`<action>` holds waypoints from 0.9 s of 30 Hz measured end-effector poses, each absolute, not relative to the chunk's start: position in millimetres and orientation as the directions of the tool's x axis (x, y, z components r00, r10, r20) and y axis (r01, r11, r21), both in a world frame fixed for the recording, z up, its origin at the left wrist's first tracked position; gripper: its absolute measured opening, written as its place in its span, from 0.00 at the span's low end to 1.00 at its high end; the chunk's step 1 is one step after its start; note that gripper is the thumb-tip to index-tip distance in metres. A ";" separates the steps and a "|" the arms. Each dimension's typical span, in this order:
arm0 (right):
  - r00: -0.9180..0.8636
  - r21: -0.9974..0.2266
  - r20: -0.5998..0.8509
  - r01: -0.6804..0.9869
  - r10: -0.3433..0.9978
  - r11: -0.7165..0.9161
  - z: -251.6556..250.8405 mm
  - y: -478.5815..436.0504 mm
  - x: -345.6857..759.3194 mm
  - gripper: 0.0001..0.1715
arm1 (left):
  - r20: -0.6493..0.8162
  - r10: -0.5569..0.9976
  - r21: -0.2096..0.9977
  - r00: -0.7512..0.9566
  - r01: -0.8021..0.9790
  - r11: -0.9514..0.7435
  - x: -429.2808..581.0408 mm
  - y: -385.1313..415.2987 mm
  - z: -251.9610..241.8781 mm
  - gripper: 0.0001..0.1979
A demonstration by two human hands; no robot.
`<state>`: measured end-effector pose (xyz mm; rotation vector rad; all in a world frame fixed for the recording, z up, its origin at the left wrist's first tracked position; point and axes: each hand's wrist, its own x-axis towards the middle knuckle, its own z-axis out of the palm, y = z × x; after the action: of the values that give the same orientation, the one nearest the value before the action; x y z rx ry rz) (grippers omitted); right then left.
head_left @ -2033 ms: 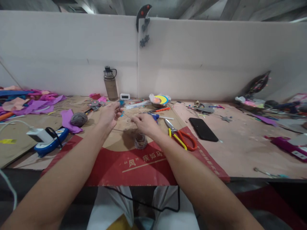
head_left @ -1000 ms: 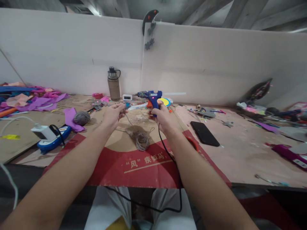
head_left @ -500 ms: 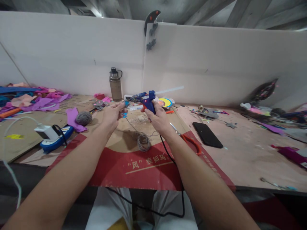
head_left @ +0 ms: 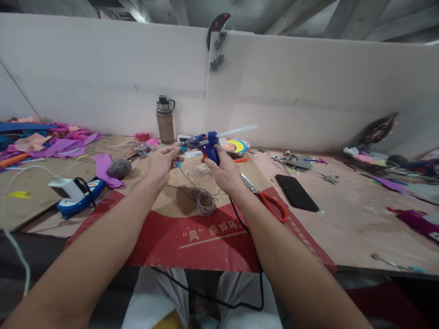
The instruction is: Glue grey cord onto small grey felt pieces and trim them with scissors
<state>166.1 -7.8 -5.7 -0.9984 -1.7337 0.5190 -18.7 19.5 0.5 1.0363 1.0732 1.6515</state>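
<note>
My right hand (head_left: pixel 222 170) is wrapped round the handle of a blue hot glue gun (head_left: pixel 208 142), whose nozzle points left. A clear glue stick (head_left: pixel 240 130) juts from its back end. My left hand (head_left: pixel 164 161) is closed in a pinch close to the nozzle, on a small piece too tiny to make out. Grey yarn (head_left: pixel 187 177) runs from beneath those fingers down to a loose grey yarn coil (head_left: pixel 206 203) on the red and tan cardboard (head_left: pixel 157 242). Orange-handled scissors (head_left: pixel 270 201) lie beside my right forearm.
A bottle (head_left: pixel 165 121) stands at the back against the white partition (head_left: pixel 103 77). To the left are a grey yarn ball (head_left: pixel 119 168), a blue power strip (head_left: pixel 77 205) and purple felt scraps (head_left: pixel 68 148). A black phone (head_left: pixel 297 193) lies on the right.
The glue gun has shifted slightly left and down, and its nozzle is now closer to my left fingertips. My left hand has barely moved.
</note>
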 end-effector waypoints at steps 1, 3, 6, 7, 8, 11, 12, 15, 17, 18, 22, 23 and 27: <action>-0.124 -0.734 0.559 0.386 0.820 0.559 -6.2 -7.5 166.2 0.25 | 0.179 0.949 0.945 -0.258 -0.225 -0.239 -18.7 19.3 0.4 0.04; -0.109 -0.732 0.561 0.397 0.821 0.553 -7.1 -6.7 166.4 0.26 | 0.184 0.948 0.943 -0.260 -0.226 -0.245 -18.8 19.1 0.3 0.04; -0.101 -0.729 0.566 0.402 0.818 0.554 -7.5 -5.8 166.9 0.26 | 0.181 0.949 0.941 -0.257 -0.236 -0.243 -19.1 18.7 0.8 0.05; -0.098 -0.726 0.570 0.404 0.816 0.556 -7.4 -5.8 167.1 0.26 | 0.180 0.950 0.940 -0.255 -0.240 -0.242 -19.1 18.6 1.2 0.05; -0.095 -0.723 0.574 0.407 0.813 0.558 -7.3 -5.8 167.2 0.25 | 0.178 0.951 0.939 -0.251 -0.245 -0.241 -19.1 18.4 1.5 0.05; -0.091 -0.709 0.587 0.421 0.804 0.565 -7.4 -6.0 167.4 0.25 | 0.171 0.954 0.937 -0.248 -0.259 -0.235 -18.6 18.1 2.4 0.06; -0.093 -0.705 0.589 0.427 0.803 0.567 -7.6 -6.0 167.3 0.25 | 0.170 0.954 0.937 -0.248 -0.259 -0.234 -18.4 18.1 2.5 0.07; -0.101 -0.693 0.594 0.439 0.798 0.571 -8.8 -5.5 166.8 0.26 | 0.171 0.953 0.939 -0.249 -0.252 -0.234 -17.9 18.4 1.9 0.07; -0.099 -0.688 0.597 0.447 0.796 0.572 -9.3 -5.0 166.5 0.26 | 0.171 0.953 0.940 -0.249 -0.249 -0.233 -17.9 18.8 1.3 0.06; -0.097 -0.687 0.598 0.450 0.796 0.571 -9.3 -4.9 166.4 0.27 | 0.169 0.953 0.940 -0.250 -0.250 -0.233 -17.9 19.0 1.1 0.06; -0.089 -0.686 0.594 0.465 0.800 0.560 -7.3 -5.6 166.5 0.27 | 0.168 0.955 0.936 -0.246 -0.264 -0.233 -18.3 18.8 1.6 0.06; -0.088 -0.685 0.592 0.468 0.801 0.558 -6.6 -5.9 166.5 0.27 | 0.167 0.955 0.935 -0.247 -0.269 -0.233 -18.3 18.4 2.1 0.06; -0.081 -0.688 0.588 0.473 0.805 0.550 -5.0 -7.2 166.7 0.29 | 0.154 0.952 0.931 -0.264 -0.284 -0.229 -17.4 16.3 4.8 0.05</action>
<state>166.7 -7.2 -5.0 -1.0729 -1.7256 0.3912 -17.4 16.3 4.8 0.9811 1.0334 1.6636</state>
